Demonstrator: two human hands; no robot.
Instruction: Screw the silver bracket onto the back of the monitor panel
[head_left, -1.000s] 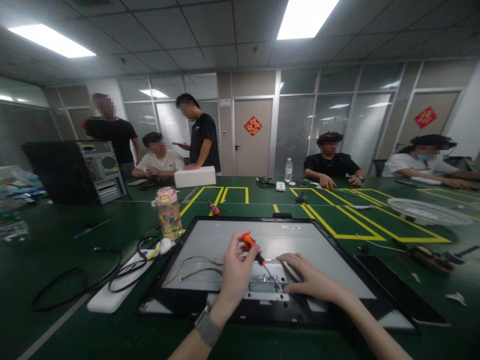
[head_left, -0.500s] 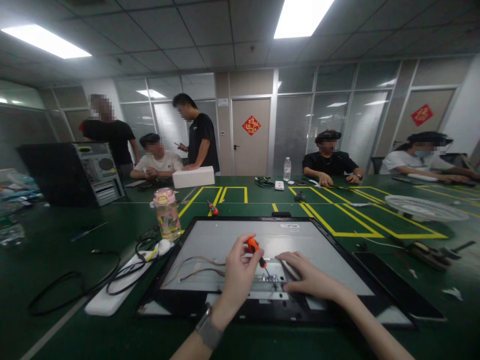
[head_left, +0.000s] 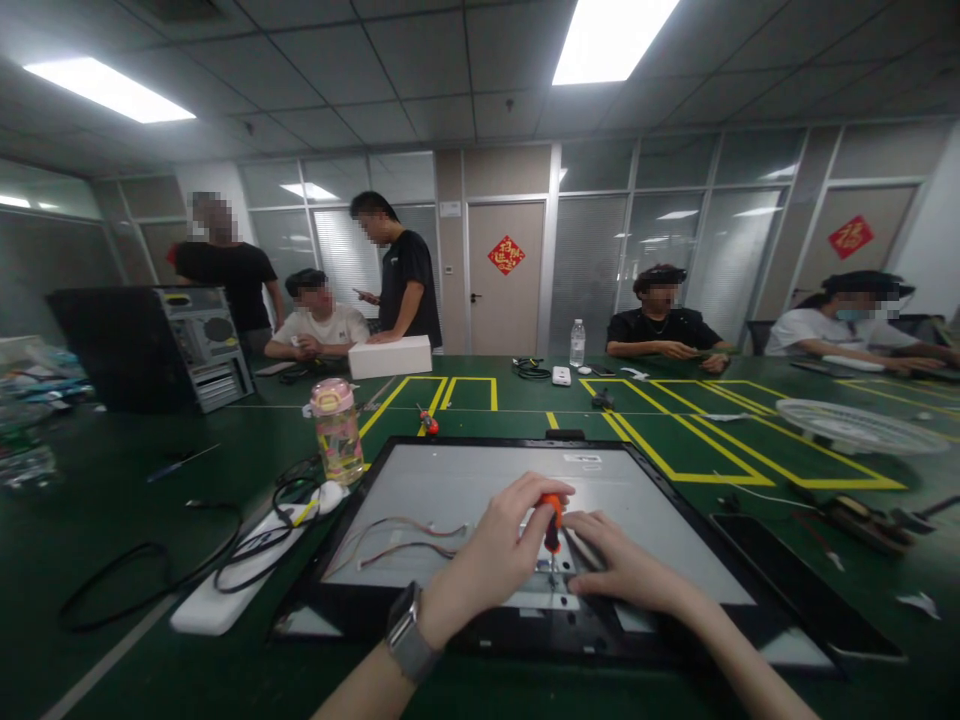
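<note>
A flat monitor panel [head_left: 465, 480] with a black frame lies back-up on the green table in front of me. My left hand [head_left: 495, 555], a watch on its wrist, is closed round an orange-handled screwdriver [head_left: 553, 522]. The screwdriver stands nearly upright with its tip on a small metal board [head_left: 551, 590] near the panel's front edge. My right hand [head_left: 626, 570] rests flat on the panel just right of the tip, fingers stretched toward it. Thin coloured wires [head_left: 405, 540] run across the panel to the left.
A pink-lidded bottle [head_left: 336, 430], black cables [head_left: 225, 550] and a white foam strip [head_left: 225, 590] lie to the left. A computer case [head_left: 157, 345] stands far left. A second screwdriver [head_left: 427, 423] and a white box [head_left: 390, 355] lie beyond. Several people sit or stand at the far side.
My left hand has shifted right and tipped the screwdriver from slanted to nearly upright over the metal board. My right hand stays beside it.
</note>
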